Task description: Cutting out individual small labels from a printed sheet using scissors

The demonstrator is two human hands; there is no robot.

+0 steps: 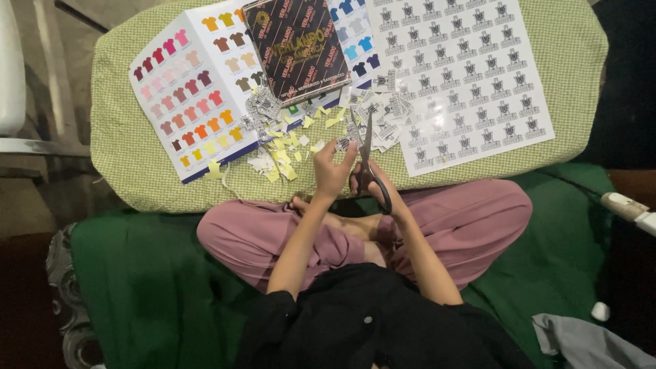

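A seated person's left hand (333,171) pinches a small printed label (343,143) at its fingertips, just left of the blades of a pair of scissors (369,160), whose dark handles sit in the closed grip of the right hand (376,183). The label is a tiny white slip with a dark emblem. One pair of scissors shows; cut labels (383,116) lie heaped too densely to count on the green checked cushion (123,157), beside one uncut label sheet (465,75), one colour chart (195,89) and one dark booklet (295,48).
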